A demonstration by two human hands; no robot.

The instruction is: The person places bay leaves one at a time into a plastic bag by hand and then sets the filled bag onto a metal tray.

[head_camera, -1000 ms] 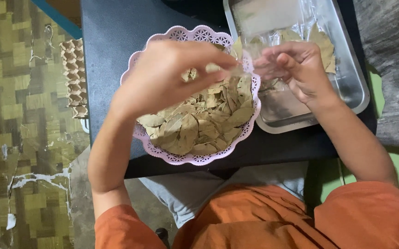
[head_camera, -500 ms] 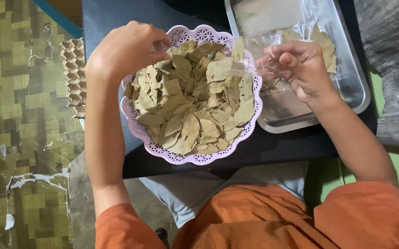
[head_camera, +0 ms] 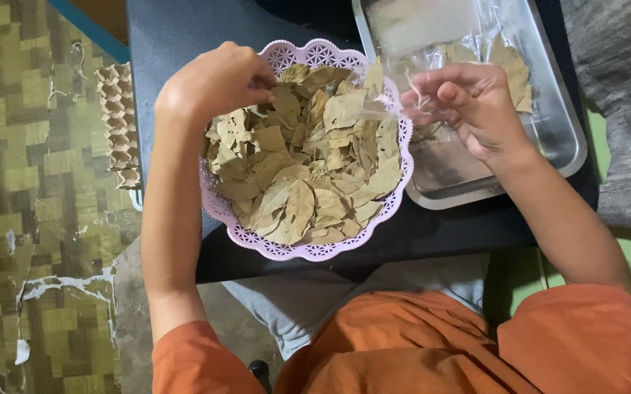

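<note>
One round lilac basket (head_camera: 222, 213) with a lacy plastic rim sits at the dark table's (head_camera: 177, 44) near edge, heaped with dry, brittle bay leaves (head_camera: 308, 168), too many to count. The left hand (head_camera: 217, 80) pinches leaves at the basket's far-left rim. The right hand (head_camera: 468, 106) pinches a clear plastic bag (head_camera: 410, 91) over one steel tray (head_camera: 559, 138), cut off by the top edge.
</note>
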